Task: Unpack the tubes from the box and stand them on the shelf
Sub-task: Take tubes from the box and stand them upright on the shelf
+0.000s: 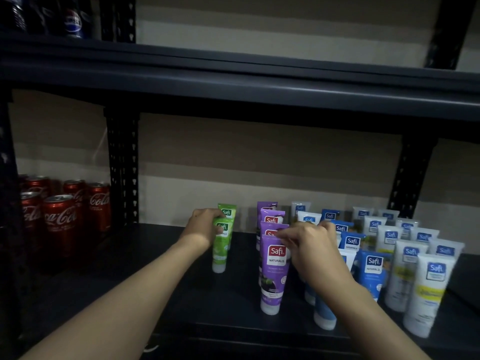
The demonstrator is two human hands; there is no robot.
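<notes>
The shelf (145, 276) is a dark metal board with tubes standing on it cap-down in rows that run from its front edge toward the back. Left of the middle are two green tubes. The left hand (205, 227) grips the upper part of the front green tube (220, 252) with its fingers curled round it, and that tube stands upright on its cap. The second green tube (228, 211) stands just behind it.

To the right is a row of purple tubes. The front purple tube (274, 276) stands nearest the front edge, and the other purple tubes (271, 218) are lined up close behind it. The right hand (314, 248) reaches in from the right, its thumb and fingertips drawn together in a pinch on the flat top edge of the front purple tube.

Further toward the right end stand rows of blue tubes (374, 271), partly hidden by the right forearm, and of white tubes (428, 289), all upright.

At the left end, past a perforated post, red Coca-Cola cans (61, 219) are grouped together. The upper shelf (233, 81) carries Pepsi bottles (74, 22) at its left end.
</notes>
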